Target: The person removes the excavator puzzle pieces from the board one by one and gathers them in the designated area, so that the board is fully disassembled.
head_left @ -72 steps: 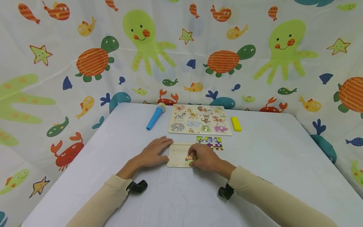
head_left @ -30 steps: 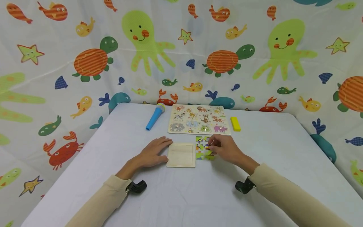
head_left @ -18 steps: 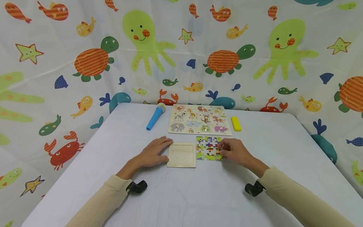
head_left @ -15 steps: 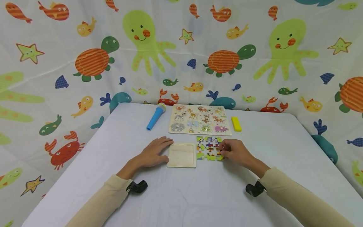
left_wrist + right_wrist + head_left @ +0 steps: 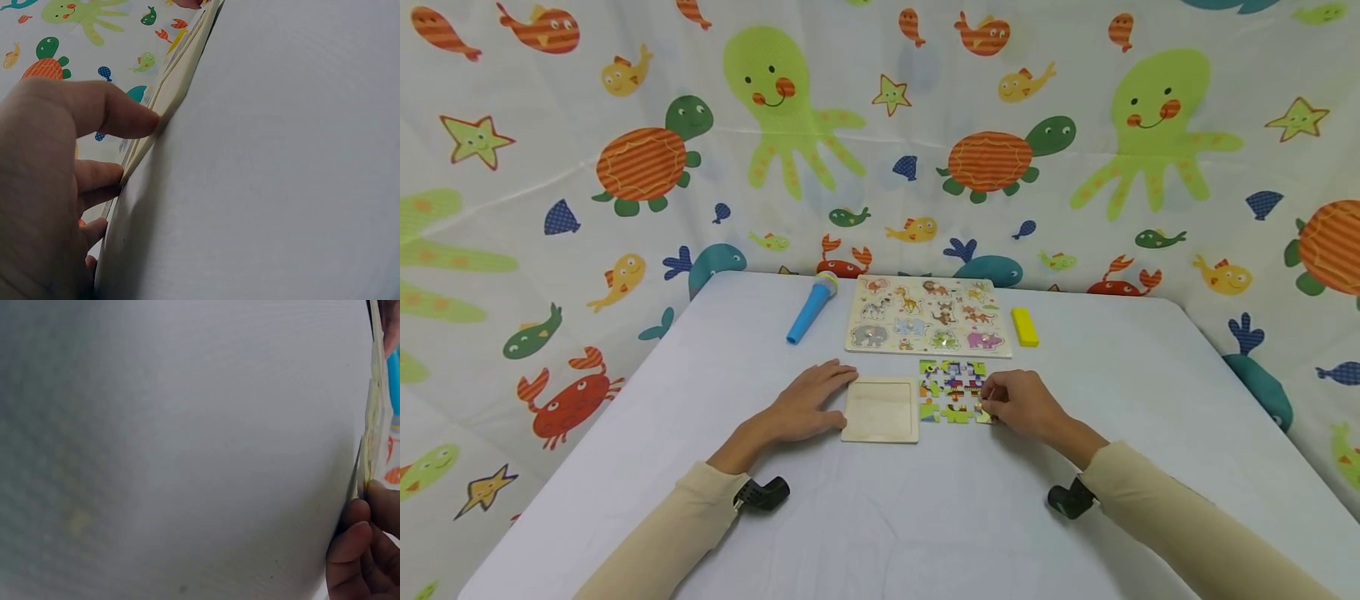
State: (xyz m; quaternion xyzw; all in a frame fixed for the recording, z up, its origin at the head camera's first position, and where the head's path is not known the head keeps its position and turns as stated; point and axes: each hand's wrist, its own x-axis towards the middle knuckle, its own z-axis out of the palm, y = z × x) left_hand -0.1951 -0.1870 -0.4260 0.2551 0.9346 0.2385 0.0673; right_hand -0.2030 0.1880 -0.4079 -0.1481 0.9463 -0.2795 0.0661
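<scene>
A small square wooden puzzle tray (image 5: 881, 410) lies bare on the table. My left hand (image 5: 802, 407) rests at its left side, fingertips on the far left corner and thumb against the near left edge. Just right of the tray, several colourful jigsaw pieces (image 5: 955, 390) lie in loose rows with narrow gaps. My right hand (image 5: 1021, 402) pinches the jigsaw piece (image 5: 983, 414) at their near right corner between thumb and index finger. In the right wrist view, the fingertips meet at the edge of that piece, low over the white cloth; the hand partly covers it.
Behind the pieces lies an animal peg puzzle board (image 5: 928, 317). A blue toy microphone (image 5: 812, 310) is at its left, a yellow block (image 5: 1024, 327) at its right. A sea-animal curtain (image 5: 880, 125) hangs behind the white table (image 5: 880, 525).
My right hand has moved from over the tray to the right end of the jigsaw pieces. Pieces once in the tray now lie beside it. The left hand stays put.
</scene>
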